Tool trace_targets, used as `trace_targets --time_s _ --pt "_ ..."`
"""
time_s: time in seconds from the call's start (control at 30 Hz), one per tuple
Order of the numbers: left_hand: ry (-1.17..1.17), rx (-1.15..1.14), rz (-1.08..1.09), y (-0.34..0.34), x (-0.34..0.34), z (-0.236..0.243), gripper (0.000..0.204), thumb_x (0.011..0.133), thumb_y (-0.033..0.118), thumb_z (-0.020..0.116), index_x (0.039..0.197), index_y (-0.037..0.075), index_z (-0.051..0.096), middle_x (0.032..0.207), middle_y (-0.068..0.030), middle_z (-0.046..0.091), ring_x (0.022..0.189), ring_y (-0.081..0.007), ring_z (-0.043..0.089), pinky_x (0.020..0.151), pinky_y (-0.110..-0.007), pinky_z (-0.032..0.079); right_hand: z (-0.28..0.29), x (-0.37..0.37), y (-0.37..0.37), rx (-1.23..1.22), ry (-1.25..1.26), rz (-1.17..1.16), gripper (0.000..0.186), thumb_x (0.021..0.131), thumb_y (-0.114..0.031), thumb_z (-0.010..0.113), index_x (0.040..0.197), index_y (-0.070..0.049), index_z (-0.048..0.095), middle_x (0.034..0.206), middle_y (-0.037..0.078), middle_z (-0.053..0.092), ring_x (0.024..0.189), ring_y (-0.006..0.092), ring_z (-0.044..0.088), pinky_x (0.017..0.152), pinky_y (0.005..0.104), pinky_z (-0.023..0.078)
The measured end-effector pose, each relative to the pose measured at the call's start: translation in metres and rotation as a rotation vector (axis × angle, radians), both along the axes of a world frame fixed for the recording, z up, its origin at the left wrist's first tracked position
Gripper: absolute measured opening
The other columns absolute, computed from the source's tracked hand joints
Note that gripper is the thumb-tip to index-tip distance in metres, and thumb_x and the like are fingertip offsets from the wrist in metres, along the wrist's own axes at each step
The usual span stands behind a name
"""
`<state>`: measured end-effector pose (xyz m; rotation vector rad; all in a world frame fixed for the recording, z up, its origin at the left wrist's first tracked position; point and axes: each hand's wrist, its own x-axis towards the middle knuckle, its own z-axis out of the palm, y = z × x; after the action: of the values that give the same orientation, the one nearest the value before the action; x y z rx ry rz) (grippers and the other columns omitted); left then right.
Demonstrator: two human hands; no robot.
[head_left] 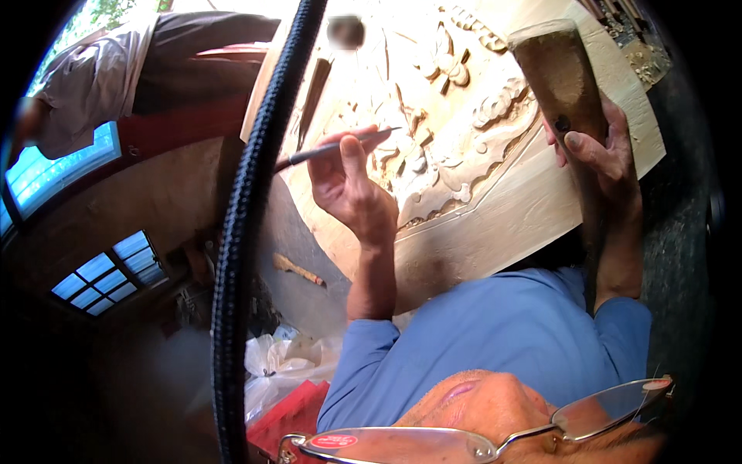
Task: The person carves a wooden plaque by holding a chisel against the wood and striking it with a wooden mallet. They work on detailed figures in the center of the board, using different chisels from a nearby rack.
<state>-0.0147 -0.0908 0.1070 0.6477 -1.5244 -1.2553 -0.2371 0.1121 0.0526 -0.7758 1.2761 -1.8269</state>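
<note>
My left hand [357,193] is closed round a slim dark carving chisel [303,156], its thin tip pointing right over the carved wooden panel [514,197]. Raised flowers, leaves and a scalloped border stand out on this pale panel. At the right, my right hand [607,158] grips a worn wooden mallet [560,73], thumb across it just below the broad block head. The mallet's head is up and away from the chisel, over the panel's right part. Part of the mallet below the hand is hard to make out against my forearm.
A black braided cable [232,255] crosses the view at left. Another dark tool [313,100] lies on the panel's left side; several more tools [618,14] are at the far right. Beyond the cable is another person [100,85]. A wooden-handled tool [300,270] and plastic bag [290,359] lie lower left.
</note>
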Motion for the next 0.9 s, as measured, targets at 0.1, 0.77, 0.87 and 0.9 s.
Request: trace_targets --time_s 0.1,0.77,0.87,0.9 --pt "-0.082 -0.006 0.081 0.018 0.012 -0.010 0.013 0.106 0.008 0.059 0.113 -0.003 0.058 0.098 -0.0177 0.071 0.089 -0.0275 0.074 0.084 -0.042 0.066 0.002 0.002 -0.005 0.042 0.008 -0.013 0.058 0.090 -0.021 0.071 0.139 0.005 0.053 0.093 0.013 0.069 0.076 0.0145 0.062 0.067 0.0296 0.053" --pt "-0.267 -0.156 -0.054 0.037 0.019 -0.046 0.009 0.104 -0.003 0.058 0.112 -0.007 0.056 0.100 -0.0230 0.072 0.090 -0.0274 0.075 0.080 -0.043 0.068 -0.010 -0.004 -0.003 0.082 0.133 0.037 0.067 0.087 -0.027 0.075 0.140 0.006 0.052 0.096 0.012 0.070 0.077 0.0132 0.064 0.075 0.0288 0.055" --pt "-0.292 -0.131 -0.072 0.036 0.019 -0.047 0.010 0.103 -0.003 0.058 0.112 -0.007 0.056 0.100 -0.0222 0.072 0.091 -0.0271 0.075 0.082 -0.043 0.067 -0.012 -0.002 -0.004 0.090 0.124 0.014 0.068 0.087 -0.028 0.075 0.140 0.006 0.051 0.096 0.012 0.070 0.078 0.0131 0.065 0.076 0.0287 0.055" --pt "-0.297 -0.117 -0.076 0.036 0.019 -0.047 0.010 0.103 -0.003 0.058 0.112 -0.007 0.056 0.101 -0.0220 0.072 0.091 -0.0269 0.075 0.082 -0.043 0.067 -0.012 -0.003 -0.004 0.101 0.128 0.016 0.069 0.087 -0.029 0.075 0.140 0.007 0.051 0.096 0.012 0.070 0.078 0.0130 0.066 0.076 0.0287 0.055"
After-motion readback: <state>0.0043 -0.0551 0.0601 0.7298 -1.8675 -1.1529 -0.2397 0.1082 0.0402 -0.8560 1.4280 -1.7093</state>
